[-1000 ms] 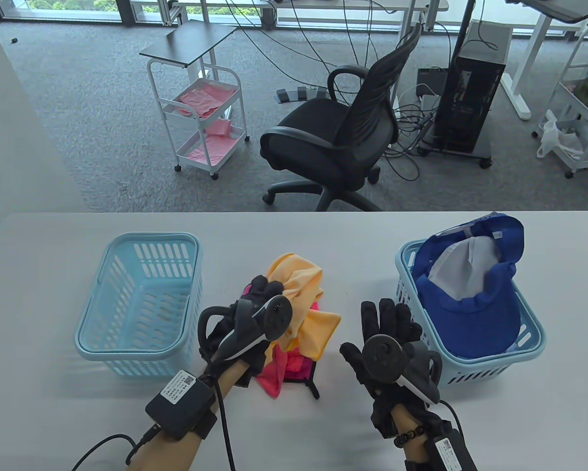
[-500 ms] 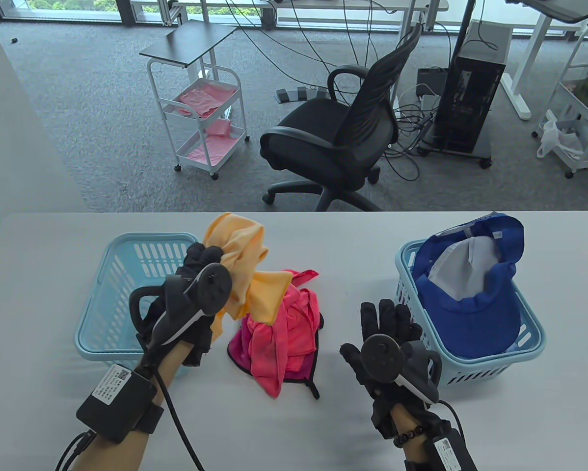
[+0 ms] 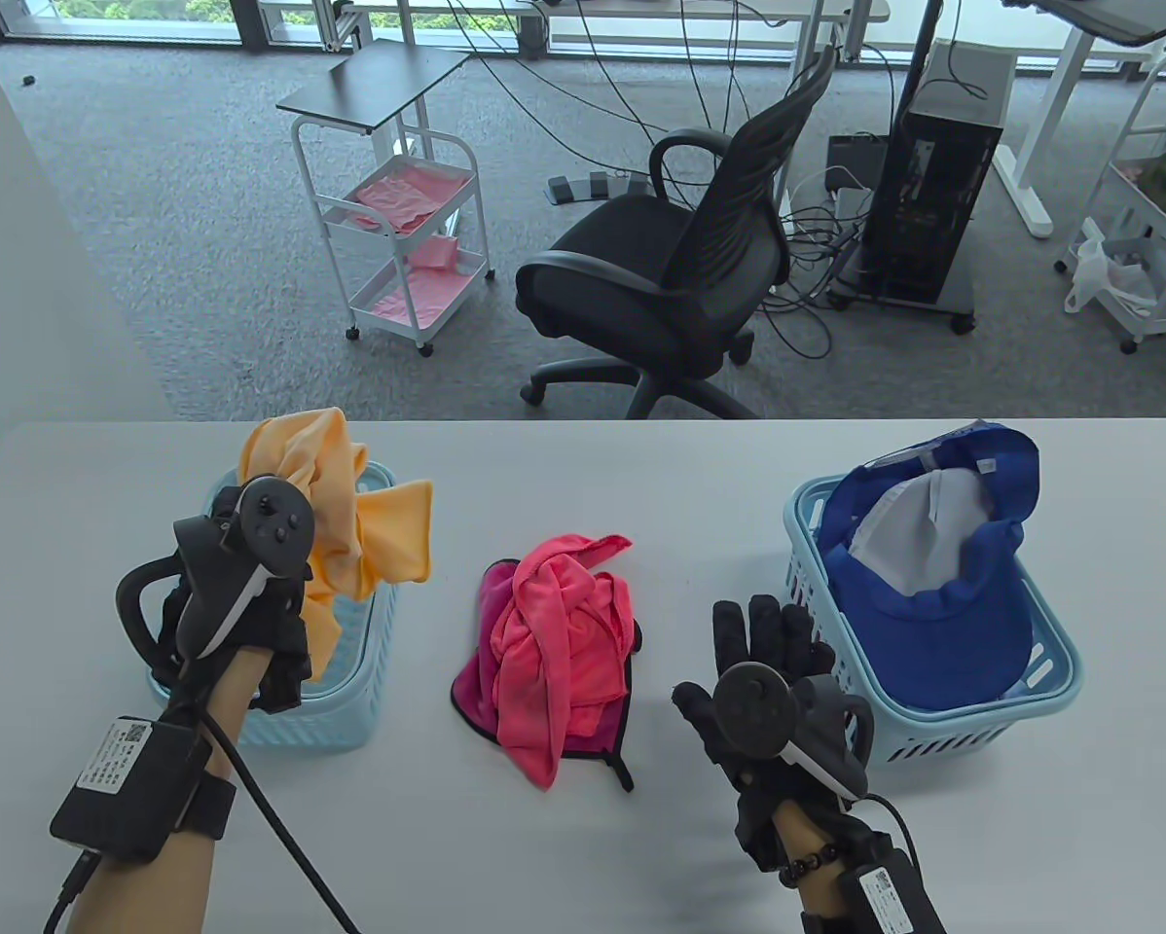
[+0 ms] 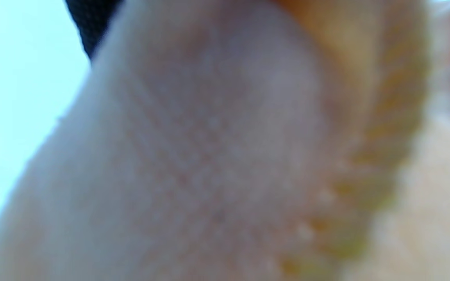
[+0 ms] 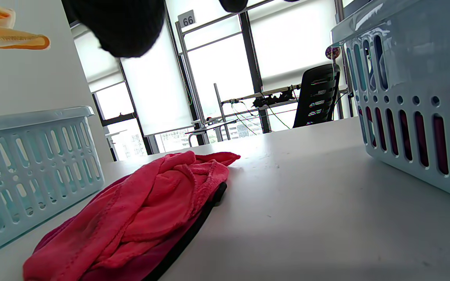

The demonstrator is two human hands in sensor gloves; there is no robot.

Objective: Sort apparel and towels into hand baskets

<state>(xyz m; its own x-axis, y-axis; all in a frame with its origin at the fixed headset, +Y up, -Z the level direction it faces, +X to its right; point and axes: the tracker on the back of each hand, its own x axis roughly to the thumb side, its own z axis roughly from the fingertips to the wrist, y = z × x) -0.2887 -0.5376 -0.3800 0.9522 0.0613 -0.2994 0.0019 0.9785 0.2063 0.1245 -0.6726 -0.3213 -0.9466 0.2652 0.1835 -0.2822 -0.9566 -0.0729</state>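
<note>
My left hand (image 3: 252,584) grips an orange towel (image 3: 349,516) and holds it above the left light-blue basket (image 3: 349,710). The towel hangs partly over the basket's right rim and fills the left wrist view (image 4: 225,156) as a blur. A pink towel (image 3: 554,642) lies bunched on a dark-edged garment at the table's middle; it also shows in the right wrist view (image 5: 139,210). My right hand (image 3: 768,662) rests flat and empty on the table, fingers spread, next to the right light-blue basket (image 3: 943,730), which holds a blue cap (image 3: 943,593).
The white table (image 3: 583,846) runs to its far edge behind the baskets. An office chair (image 3: 661,263) and a white cart (image 3: 398,224) stand on the floor beyond. The right basket's wall (image 5: 412,117) stands close beside my right hand.
My left hand lifted the orange towel off the pink pile and carried it left, over the left basket. The right hand has stayed still.
</note>
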